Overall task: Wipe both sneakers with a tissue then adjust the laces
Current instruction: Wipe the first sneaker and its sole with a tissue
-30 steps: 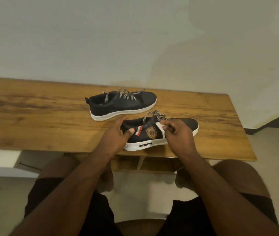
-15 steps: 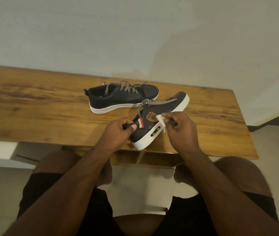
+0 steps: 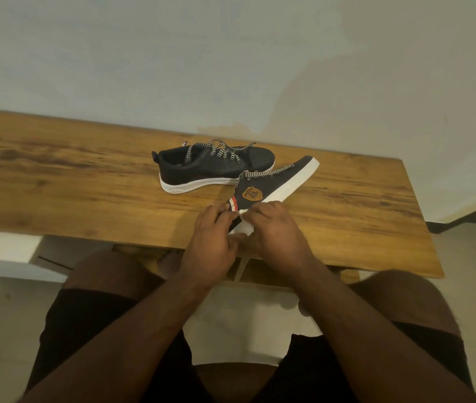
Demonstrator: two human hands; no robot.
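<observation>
Two black sneakers with white soles lie on the wooden table. The far sneaker rests flat, toe to the right, laces loose. The near sneaker is tilted, toe up and away to the right, its orange badge facing me. My left hand grips that sneaker's heel. My right hand presses a small white tissue against the heel's sole, close beside the left hand. Most of the heel is hidden by both hands.
The table's front edge runs just under my hands, and its right end lies at about. A pale wall stands behind the table. My knees in dark shorts sit below the edge.
The near sneaker went from flat to tilted with its toe raised away. My right hand slid the tissue from the side badge down to the heel, closing up against my left hand.
</observation>
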